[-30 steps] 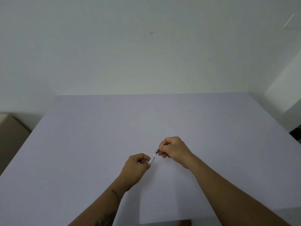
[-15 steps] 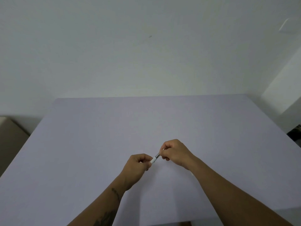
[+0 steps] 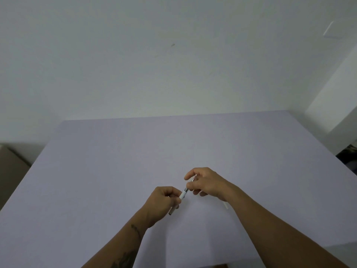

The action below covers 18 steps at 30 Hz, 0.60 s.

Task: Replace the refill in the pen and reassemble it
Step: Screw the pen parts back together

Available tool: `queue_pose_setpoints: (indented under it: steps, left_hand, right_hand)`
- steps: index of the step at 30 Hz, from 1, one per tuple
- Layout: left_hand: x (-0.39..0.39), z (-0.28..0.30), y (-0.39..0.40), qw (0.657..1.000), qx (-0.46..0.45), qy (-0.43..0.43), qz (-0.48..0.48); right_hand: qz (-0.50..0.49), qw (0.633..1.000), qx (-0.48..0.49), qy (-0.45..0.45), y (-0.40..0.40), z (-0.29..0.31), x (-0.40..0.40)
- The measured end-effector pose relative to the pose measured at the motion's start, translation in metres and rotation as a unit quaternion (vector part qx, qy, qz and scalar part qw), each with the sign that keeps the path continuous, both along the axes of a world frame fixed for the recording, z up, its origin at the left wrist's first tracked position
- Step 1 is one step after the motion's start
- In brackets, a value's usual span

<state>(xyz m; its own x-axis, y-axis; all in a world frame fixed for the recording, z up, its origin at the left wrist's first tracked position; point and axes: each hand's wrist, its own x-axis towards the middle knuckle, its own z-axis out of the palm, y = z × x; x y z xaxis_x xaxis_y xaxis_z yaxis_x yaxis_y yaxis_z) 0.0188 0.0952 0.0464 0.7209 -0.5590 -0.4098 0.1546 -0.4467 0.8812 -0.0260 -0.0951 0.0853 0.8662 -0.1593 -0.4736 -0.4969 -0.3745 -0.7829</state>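
fingers of the left hand [image 3: 161, 201] are curled tight round the slim white plastic pen barrel [image 3: 182, 195], which slants up to the right above the pale lilac table [image 3: 96, 171]; its lower end pokes out under the fist. the right hand [image 3: 204, 183] pinches the thin metal tip piece [image 3: 190, 183] at the barrel's upper end with thumb and fingers, while the forefinger lifts loosely away. whether the tip piece is joined to the barrel i cannot tell. a small white stick-like piece [image 3: 226, 206] lies on the table just under the right wrist, half hidden.
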Motion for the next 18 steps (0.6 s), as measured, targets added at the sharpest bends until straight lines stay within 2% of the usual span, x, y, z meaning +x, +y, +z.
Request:
queue_pose_setpoints:
  steps: [5,11,15,18]
  left_hand:
    - [0.001,0.003,-0.003,1.0,-0.001,0.002,0.006]
    - [0.001,0.007,-0.012,1.0,-0.022,0.0,0.018]
    - [0.001,0.01,-0.015,0.999,-0.041,0.008,0.023]
    - [0.003,0.011,-0.016,0.998,-0.052,0.016,0.031]
  right_hand:
    - [0.007,0.998,-0.042,-0.046,-0.002,-0.005,0.001]
    - [-0.019,0.997,-0.039,-0.061,-0.004,-0.002,0.002]
    - [-0.034,0.998,0.006,-0.059,-0.004,0.0,0.0]
    - [-0.064,0.992,0.09,-0.058,-0.004,0.004,-0.001]
